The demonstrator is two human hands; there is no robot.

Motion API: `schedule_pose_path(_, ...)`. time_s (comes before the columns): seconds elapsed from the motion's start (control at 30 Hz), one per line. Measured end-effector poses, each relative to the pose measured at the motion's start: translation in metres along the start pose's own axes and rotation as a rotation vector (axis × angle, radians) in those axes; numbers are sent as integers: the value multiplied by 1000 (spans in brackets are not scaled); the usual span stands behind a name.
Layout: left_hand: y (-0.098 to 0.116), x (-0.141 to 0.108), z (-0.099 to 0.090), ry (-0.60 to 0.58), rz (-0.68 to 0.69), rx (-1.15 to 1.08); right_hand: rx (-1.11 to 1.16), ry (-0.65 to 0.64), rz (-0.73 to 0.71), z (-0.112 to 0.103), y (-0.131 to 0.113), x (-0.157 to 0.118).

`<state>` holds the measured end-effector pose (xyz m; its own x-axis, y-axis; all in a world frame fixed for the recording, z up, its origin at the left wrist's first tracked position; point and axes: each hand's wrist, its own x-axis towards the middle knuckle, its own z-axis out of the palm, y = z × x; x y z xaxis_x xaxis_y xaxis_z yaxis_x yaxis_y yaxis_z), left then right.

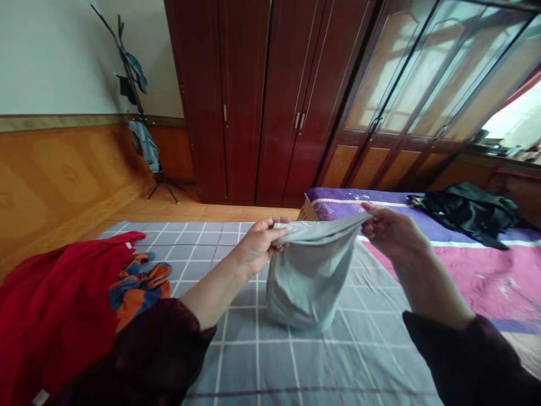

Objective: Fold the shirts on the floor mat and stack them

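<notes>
A pale grey garment (310, 282), whose kind I cannot make out, hangs between my two hands above the checked bedsheet (236, 349). My left hand (264, 242) pinches its upper left corner. At the upper right corner, my right hand (391, 228) grips the edge and holds it slightly higher. The cloth's top edge is gathered in folds, and its lower part falls in a layered, rounded shape close to the sheet. Whether its bottom touches the sheet is unclear.
Red clothing (63, 304) lies at the left beside an orange and blue cloth (141, 287). On the purple and pink bed cover (469, 265) at right is a black garment (469, 211). A coat stand (137, 101) and dark red wardrobe (262, 101) stand behind.
</notes>
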<state>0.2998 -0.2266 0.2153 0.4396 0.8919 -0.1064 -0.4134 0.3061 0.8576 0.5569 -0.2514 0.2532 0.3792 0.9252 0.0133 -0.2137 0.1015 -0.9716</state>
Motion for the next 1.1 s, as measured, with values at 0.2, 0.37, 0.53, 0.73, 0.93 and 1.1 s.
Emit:
schedule_pose_path(0.2, -27, 45, 65, -74, 178, 67, 74, 140, -6, -58, -36, 24)
schedule_pose_path(0.37, -122, 40, 70, 79, -46, 259, -55, 200, 122, -145, 43, -2)
schedule_pose_path(0.53, -205, 17, 55, 136, -269, 419, -276, 303, 405, -213, 141, -47)
schedule_pose_path(0.73, -219, -5, 57, 77, -368, 489, -450, 298, 333, -242, 158, -91)
schedule_pose_path(0.93, -207, -29, 40, -231, -241, 885, -990, 198, 114, -256, 149, -100)
schedule_pose_path(1.1, -192, -38, 30, -404, 60, 1333, -1433, 118, -420, -188, 152, -56)
